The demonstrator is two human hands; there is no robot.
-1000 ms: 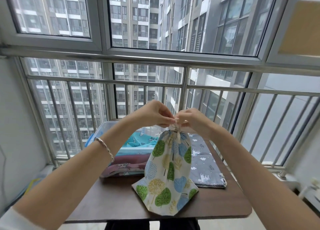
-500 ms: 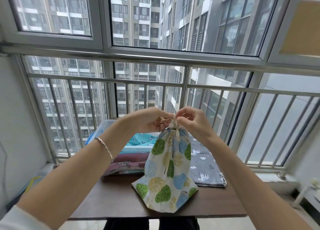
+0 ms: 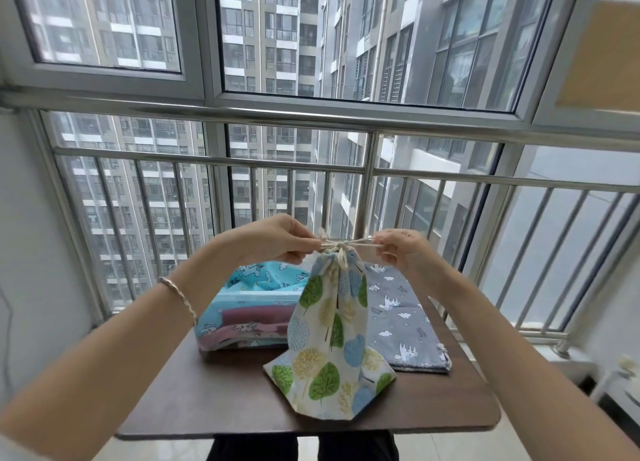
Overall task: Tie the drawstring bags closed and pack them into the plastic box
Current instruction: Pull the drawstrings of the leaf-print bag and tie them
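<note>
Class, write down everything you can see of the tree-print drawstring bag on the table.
The tree-print bag looks like cream cotton printed with green, blue and yellow trees. It stands upright on the brown table, base spread wide, neck gathered shut by a pale drawstring. The left hand and right hand each pinch a cord end, pulled sideways. Behind it sit the plastic box and a flat grey bag.

i see a dark brown table (image 3: 214, 391) set before a metal railing (image 3: 277, 165) and tall windows (image 3: 104, 20). grey apartment towers (image 3: 270, 37) fill the glass, and a white wall (image 3: 20, 252) is on the left.
</note>
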